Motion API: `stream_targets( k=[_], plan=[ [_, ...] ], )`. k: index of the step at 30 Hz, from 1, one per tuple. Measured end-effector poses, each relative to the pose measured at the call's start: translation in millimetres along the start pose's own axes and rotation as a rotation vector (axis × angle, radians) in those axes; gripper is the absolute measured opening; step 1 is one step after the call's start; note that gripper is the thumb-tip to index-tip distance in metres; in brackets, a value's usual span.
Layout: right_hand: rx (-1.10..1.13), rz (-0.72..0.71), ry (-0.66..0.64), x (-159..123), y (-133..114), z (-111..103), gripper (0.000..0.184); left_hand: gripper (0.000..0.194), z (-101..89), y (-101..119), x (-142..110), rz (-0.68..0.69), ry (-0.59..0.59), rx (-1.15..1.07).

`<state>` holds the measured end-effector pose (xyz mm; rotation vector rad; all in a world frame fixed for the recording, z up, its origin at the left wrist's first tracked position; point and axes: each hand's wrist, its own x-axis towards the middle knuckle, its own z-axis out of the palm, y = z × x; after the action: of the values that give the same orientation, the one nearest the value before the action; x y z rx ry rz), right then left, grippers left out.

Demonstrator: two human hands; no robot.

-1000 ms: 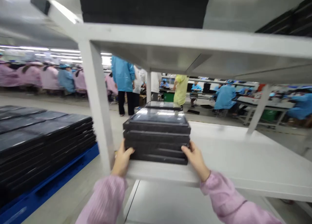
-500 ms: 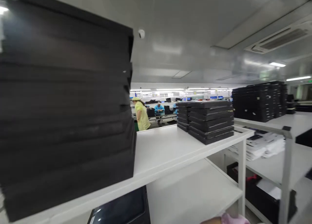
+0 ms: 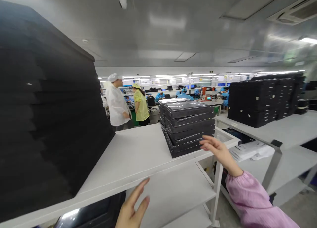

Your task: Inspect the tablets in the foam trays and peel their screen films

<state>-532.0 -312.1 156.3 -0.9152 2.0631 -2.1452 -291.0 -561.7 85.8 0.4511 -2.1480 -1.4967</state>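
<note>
My right hand [image 3: 215, 150], in a pink sleeve, reaches out beside the front right corner of a stack of flat black trays [image 3: 187, 135]. Its fingers are stretched; whether the fingertips touch the stack I cannot tell. The trays look wrapped in clear film and stand on the white top shelf [image 3: 133, 155] of a rack. Low in the middle, my left hand [image 3: 135, 205] is raised with thumb and fingers apart, holding nothing. It is just in front of the shelf's front edge.
A tall black stack [image 3: 49, 122] fills the left side of the shelf. Below it lies a glossy black panel [image 3: 96, 208]. On the right, another rack bears black stacks [image 3: 257, 102] and white sheets [image 3: 252, 150]. Two people [image 3: 116, 102] stand beyond the rack; others in blue sit farther back.
Both hands have risen into view, the right one to the tray stack. My view has turned down and moved nearer to that stack. A person in white now shows.
</note>
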Motion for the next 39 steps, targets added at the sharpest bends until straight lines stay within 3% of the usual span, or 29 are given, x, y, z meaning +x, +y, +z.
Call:
stream_targets(
  k=[4,7,9,13,17,21,25,28,31,34,36,39],
  plan=[
    [0.023,-0.198,0.330,70,-3,-48,0.052,0.056,59.8,61,67,0.057,0.071,-0.131],
    [0.029,-0.225,0.525,117,7,-76,0.052,0.059,94.6,85,105,0.039,0.142,-0.230],
    [0.028,-0.190,0.573,142,17,-91,0.056,0.060,110.4,96,124,0.022,0.205,-0.293],
    [0.064,-0.085,0.456,172,35,-104,0.060,0.055,128.4,113,153,0.002,0.310,-0.419],
    [0.201,0.067,0.146,180,38,-104,0.071,0.062,137.8,123,168,0.111,0.220,-0.504],
    [0.172,0.055,-0.071,177,41,-103,0.069,0.070,139.6,118,166,0.067,0.246,-0.518],
    [0.121,-0.060,-0.195,174,52,-108,0.067,0.068,136.4,105,159,0.121,0.141,-0.399],
    [0.044,-0.195,-0.028,171,50,-111,0.069,0.066,133.5,91,159,0.138,0.177,-0.225],
    [-0.283,-0.578,0.204,164,30,-105,0.054,0.060,129.6,72,160,0.079,0.339,0.080],
    [-0.704,-0.970,0.146,157,0,-84,0.042,0.051,123.9,49,158,0.065,0.475,0.365],
    [-0.913,-1.081,0.081,156,-15,-66,0.039,0.049,119.9,35,156,0.038,0.516,0.460],
    [-1.074,-1.144,0.103,157,-25,-45,0.035,0.050,115.8,21,152,-0.012,0.537,0.486]
  ],
)
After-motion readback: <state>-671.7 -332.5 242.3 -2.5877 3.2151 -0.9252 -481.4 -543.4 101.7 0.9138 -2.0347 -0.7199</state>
